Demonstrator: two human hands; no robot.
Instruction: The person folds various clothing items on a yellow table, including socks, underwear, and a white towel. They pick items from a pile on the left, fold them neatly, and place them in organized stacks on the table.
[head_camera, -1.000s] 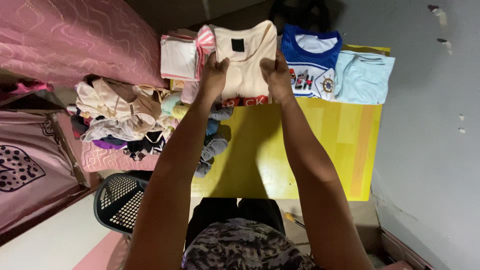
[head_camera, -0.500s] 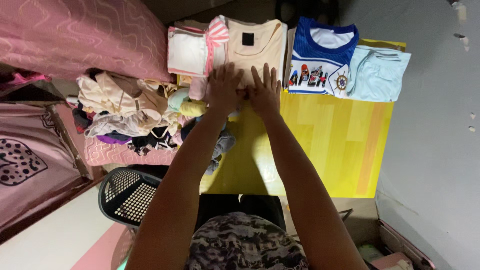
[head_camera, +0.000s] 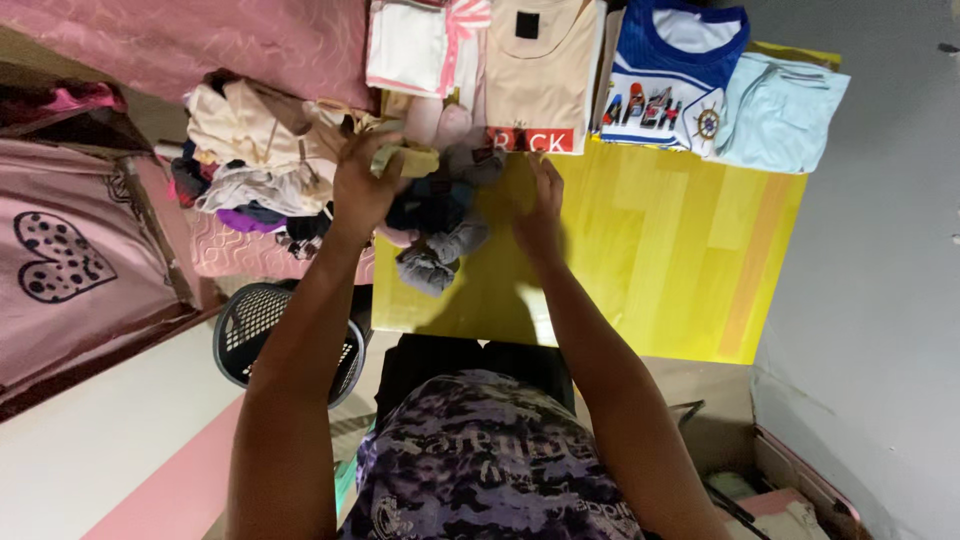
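A crumpled olive-yellow garment (head_camera: 405, 158) lies at the top of the heap of unfolded clothes (head_camera: 260, 165) on the left end of the yellow surface (head_camera: 660, 250). The left hand (head_camera: 362, 188) is on it, fingers closed around a bunch of the cloth. The garment sits directly under and just far of that hand, with no clear long axis while bunched. The right hand (head_camera: 540, 205) rests nearby to the right, fingers spread flat on the surface, holding nothing; it is the farther hand from the garment. Between the hands lie grey and dark blue crumpled pieces (head_camera: 440, 240). Along the far edge sits a row of folded shirts: white-and-pink (head_camera: 420, 45), beige (head_camera: 540, 70), blue-and-white (head_camera: 670, 80), pale blue (head_camera: 780, 110). A black mesh basket (head_camera: 250, 330) stands near left.
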